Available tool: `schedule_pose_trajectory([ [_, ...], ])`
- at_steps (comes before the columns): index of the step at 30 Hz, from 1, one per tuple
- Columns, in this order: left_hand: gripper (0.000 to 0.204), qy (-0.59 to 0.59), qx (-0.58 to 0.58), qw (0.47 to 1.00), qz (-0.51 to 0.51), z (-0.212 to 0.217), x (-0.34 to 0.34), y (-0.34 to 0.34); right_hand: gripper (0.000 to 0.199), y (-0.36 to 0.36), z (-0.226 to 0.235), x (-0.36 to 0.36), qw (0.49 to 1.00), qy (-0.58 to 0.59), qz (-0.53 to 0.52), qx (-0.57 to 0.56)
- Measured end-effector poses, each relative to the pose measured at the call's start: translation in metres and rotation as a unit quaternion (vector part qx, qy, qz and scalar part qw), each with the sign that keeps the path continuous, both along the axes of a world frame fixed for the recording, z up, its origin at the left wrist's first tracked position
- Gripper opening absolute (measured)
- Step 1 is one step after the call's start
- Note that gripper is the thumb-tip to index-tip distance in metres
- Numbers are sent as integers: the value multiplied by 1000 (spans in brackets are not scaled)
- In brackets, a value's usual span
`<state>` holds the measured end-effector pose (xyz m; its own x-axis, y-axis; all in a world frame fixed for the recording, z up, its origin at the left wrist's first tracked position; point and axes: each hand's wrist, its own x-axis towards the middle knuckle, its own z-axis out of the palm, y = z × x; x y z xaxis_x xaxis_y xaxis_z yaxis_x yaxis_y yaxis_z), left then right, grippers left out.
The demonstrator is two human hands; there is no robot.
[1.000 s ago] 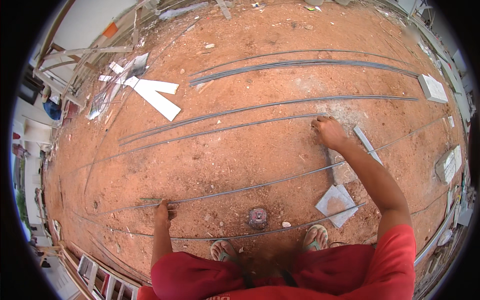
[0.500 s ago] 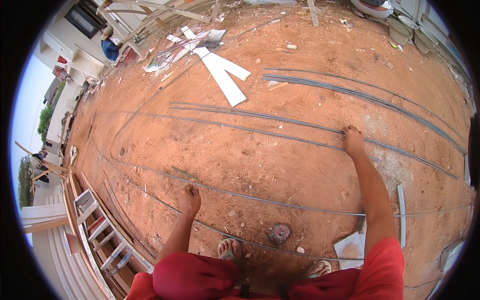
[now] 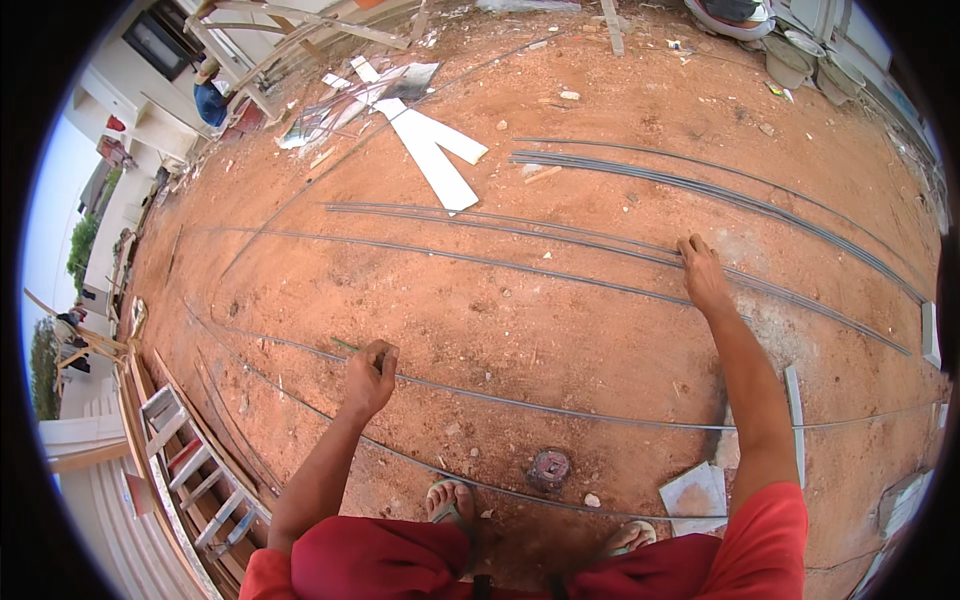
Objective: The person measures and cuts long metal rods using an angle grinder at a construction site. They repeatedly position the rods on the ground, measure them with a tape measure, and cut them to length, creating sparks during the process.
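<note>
My right hand [image 3: 705, 272] reaches out over a group of thin grey steel rods [image 3: 560, 237] on the reddish soil. Its fingers are bent round one rod, which stands slightly apart from its neighbour beside the hand. My left hand [image 3: 371, 380] is nearer to me, its fingers curled closed above a long single rod [image 3: 500, 396]. One end of a thin green strip [image 3: 345, 344] shows just past the left fingers; the rest is hidden behind the hand. Whatever the left fingers hold cannot be made out.
Another rod bundle [image 3: 740, 196] lies farther off. White boards [image 3: 436, 155] rest beyond it to the left. A ladder [image 3: 190, 450] and planks are at lower left, a round dark object [image 3: 549, 469] and tile piece [image 3: 695, 497] near my feet. One person [image 3: 210, 98] is at the far left.
My left hand has risen away from me and now covers most of the green strip. My right hand has shifted slightly away, and the rods beside it have parted a little.
</note>
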<state>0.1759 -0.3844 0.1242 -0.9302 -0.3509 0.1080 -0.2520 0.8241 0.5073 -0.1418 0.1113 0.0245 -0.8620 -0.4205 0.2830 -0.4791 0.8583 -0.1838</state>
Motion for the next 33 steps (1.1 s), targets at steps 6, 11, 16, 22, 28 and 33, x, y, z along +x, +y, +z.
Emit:
schedule_pose_trajectory([
  [6,13,32,-147,961,-230,45,-105,7,39,-7,38,32,997,13,80,-13],
  [11,72,-1,-344,897,-278,61,-177,-15,27,-12,70,70,990,61,126,-3],
  [16,71,-82,-228,929,-279,20,-187,-29,27,21,80,103,988,43,146,-2],
  [22,45,-128,-196,931,-280,21,-163,-43,28,129,106,157,988,60,76,120],
  [28,27,-83,-141,890,-426,-4,-137,15,25,271,113,192,970,75,-62,222],
  [33,43,-117,111,852,-498,38,-104,195,28,364,144,227,868,224,-436,80],
])
